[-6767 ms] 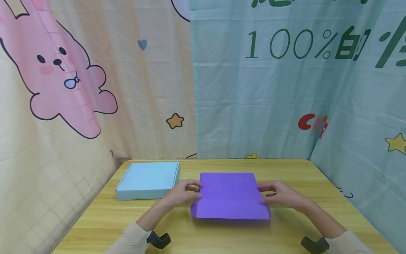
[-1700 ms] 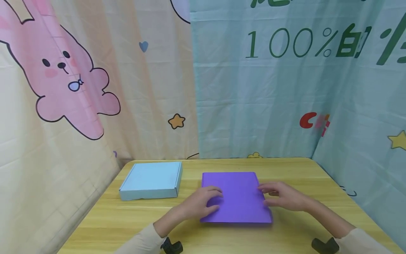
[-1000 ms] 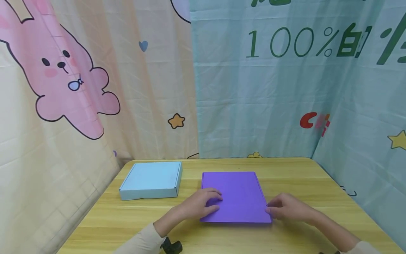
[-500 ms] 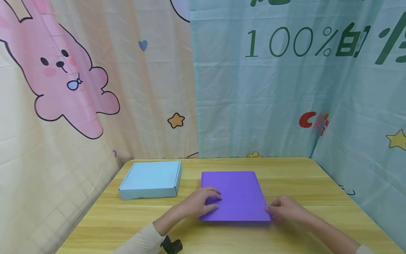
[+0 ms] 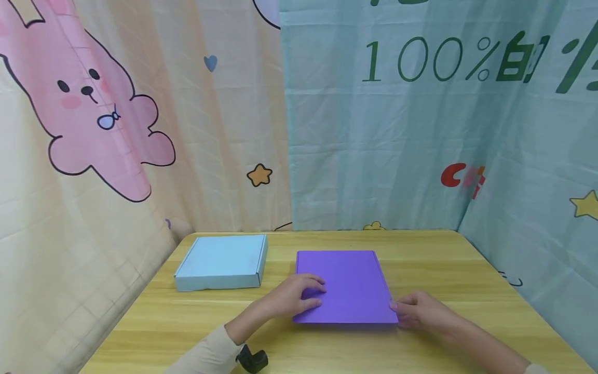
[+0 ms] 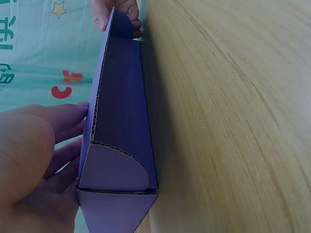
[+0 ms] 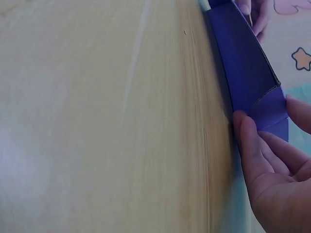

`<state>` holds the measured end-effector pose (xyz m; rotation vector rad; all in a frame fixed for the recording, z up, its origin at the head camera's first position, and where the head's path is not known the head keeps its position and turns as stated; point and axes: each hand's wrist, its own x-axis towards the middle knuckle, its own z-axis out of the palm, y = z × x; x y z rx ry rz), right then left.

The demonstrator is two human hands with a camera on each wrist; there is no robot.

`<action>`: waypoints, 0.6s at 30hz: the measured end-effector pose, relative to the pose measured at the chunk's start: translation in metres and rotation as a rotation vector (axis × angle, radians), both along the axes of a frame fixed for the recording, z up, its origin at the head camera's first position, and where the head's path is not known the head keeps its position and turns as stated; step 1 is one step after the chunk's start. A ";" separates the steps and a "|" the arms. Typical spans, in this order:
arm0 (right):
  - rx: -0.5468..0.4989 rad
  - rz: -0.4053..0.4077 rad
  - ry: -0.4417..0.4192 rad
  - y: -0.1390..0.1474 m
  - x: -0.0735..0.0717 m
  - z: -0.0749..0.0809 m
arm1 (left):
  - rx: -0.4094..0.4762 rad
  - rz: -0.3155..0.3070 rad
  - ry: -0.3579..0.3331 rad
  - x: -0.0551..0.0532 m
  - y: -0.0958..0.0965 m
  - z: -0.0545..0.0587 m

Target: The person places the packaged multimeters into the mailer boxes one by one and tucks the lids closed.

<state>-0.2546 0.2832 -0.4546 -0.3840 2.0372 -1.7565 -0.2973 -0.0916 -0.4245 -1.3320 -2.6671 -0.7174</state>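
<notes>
A flat purple cardboard box (image 5: 350,280) lies on the table, its lid lowered over it. My left hand (image 5: 295,297) rests on the left part of the lid, fingers slightly bent. At the front right corner my right hand (image 5: 422,311) pinches the box; in the right wrist view thumb and fingers lie about a rounded side flap (image 7: 269,110). The left wrist view looks into the box's open front, where another rounded flap (image 6: 114,167) folds inward at the near end. The lid hides the rest of the inside.
A light blue cardboard box (image 5: 224,257), closed, sits at the back left of the wooden table (image 5: 420,259). Printed curtains (image 5: 374,156) hang behind the table and along both sides. A black wrist device (image 5: 253,358) shows at my left sleeve.
My left hand has moved from the box's left edge onto its lid, and the flap sticking out at front left is tucked in. My right hand has slid to the front right corner.
</notes>
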 end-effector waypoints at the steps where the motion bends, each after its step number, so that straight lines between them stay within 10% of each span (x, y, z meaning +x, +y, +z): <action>1: -0.020 0.001 -0.019 0.001 0.000 -0.001 | -0.001 -0.001 0.000 0.000 0.000 0.000; 18: -0.206 0.069 -0.124 0.005 0.001 -0.003 | -0.010 0.017 -0.033 0.000 0.001 0.002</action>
